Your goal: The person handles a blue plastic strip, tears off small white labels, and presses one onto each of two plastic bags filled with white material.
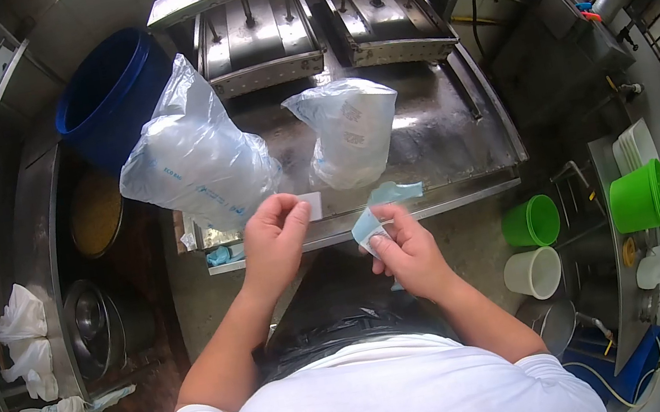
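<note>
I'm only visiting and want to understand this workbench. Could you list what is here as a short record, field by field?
Place: steel worktable with a metal machine at its far edge
Left hand: pinches a small white slip
Right hand: holds a pale blue strip
On the table: larger filled clear bag, smaller filled clear bag
Left side: blue barrel
Right side: two green buckets, white bucket
</note>
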The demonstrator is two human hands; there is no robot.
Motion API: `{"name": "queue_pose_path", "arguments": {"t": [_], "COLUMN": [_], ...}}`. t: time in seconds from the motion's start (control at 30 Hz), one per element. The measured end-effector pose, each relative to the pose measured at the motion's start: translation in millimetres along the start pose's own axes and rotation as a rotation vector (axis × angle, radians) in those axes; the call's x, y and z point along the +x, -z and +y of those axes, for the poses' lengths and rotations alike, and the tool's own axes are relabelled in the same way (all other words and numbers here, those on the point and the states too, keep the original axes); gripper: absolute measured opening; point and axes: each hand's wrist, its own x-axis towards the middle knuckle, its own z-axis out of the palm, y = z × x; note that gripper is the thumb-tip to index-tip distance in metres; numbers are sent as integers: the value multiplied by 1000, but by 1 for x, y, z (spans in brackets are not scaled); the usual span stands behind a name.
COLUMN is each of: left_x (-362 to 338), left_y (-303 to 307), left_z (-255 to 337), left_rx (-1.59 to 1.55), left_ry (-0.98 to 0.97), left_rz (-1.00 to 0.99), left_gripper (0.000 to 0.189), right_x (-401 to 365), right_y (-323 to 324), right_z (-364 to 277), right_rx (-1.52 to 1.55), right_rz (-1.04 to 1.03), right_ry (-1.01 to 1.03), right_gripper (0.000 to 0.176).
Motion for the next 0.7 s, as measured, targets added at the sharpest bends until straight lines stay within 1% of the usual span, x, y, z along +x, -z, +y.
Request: {"name": "queue_pose_path", "arguments": {"t": [0.03,0.07,0.1,0.13,0.2,0.23,0.27,0.33,0.4,0.47,0.5,0.53,0.57,0.6,0.63,0.67,0.7], "left_x": [0,-1,-6,-5,-4,-8,-10,-14,-17,-20,-21,-22,-22,-21,-18,-16,-11], "left_y": [3,5,0,-3,-9,-13,-16,-21,-21,-19,-16,-11,-8,-7,-6,-6,-5], "left_z": [1,2,12,12,13,20,19,16,17,32,27,19,14,15,17,19,19], "left_rx": [87,174,314,314,681,768,768,895,885,843,843,727,612,615,313,8,-324], "left_ry": [-51,-103,-196,-197,-814,-879,-881,-982,-1005,-974,-977,-877,-775,-775,-408,-43,135], "left_rz": [52,104,131,133,123,72,76,-62,-29,-83,-79,-57,-35,-28,-68,-102,-181], "left_gripper": [13,13,9,9,13,23,23,28,31,31,31,30,30,30,30,30,29], "right_x": [-1,-2,-3,-2,4,9,11,15,19,22,22,23,24,25,25,25,26], "right_y": [-2,-4,-6,-6,-6,-7,-8,-11,-8,-3,-1,1,3,4,5,5,4], "right_z": [-2,-5,-7,-7,-4,2,1,-2,-3,-6,-10,-12,-12,-10,-8,-10,-12], "right_rx": [0,-93,-185,-185,-293,-373,-375,-318,-306,-293,-315,-338,-339,-362,-384,-384,-436], "right_rz": [0,18,37,35,-137,-159,-160,-118,-108,-94,-91,-90,-95,-117,-141,-150,-188], "right_ry": [1,53,104,105,128,243,246,228,234,242,288,334,338,392,445,447,506], "right_gripper": [23,28,34,34,43,47,47,44,42,41,39,38,38,36,34,34,34]}}
